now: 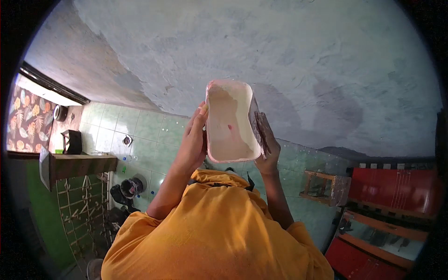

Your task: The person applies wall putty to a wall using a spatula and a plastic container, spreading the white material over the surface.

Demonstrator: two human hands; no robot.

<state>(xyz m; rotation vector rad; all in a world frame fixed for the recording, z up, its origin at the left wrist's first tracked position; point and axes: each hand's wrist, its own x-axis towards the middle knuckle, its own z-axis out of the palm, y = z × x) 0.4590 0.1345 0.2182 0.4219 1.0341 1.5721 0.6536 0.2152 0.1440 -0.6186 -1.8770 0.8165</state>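
A rectangular tub (pixel 228 126) with rounded corners is held up before me, its open top facing me. Its cream inside bears pinkish, paint-like stains and a small red spot, and a pink crust runs round the rim. My left hand (pixel 192 137) grips its left side, the thumb near the rim. Along the dark-smeared right side lies my right hand (pixel 269 147), fingers pressed against it. The undersides of both hands' grips are partly hidden by the tub.
Ahead rises a patchy grey-white wall (pixel 186 46). Green tiles (pixel 158 133) cover the floor. A small wooden stool (pixel 322 187) stands at right, near a red cabinet (pixel 392 189). On the left are a metal grille (pixel 84 210), a black bucket (pixel 132 186) and a wooden ledge (pixel 86 165).
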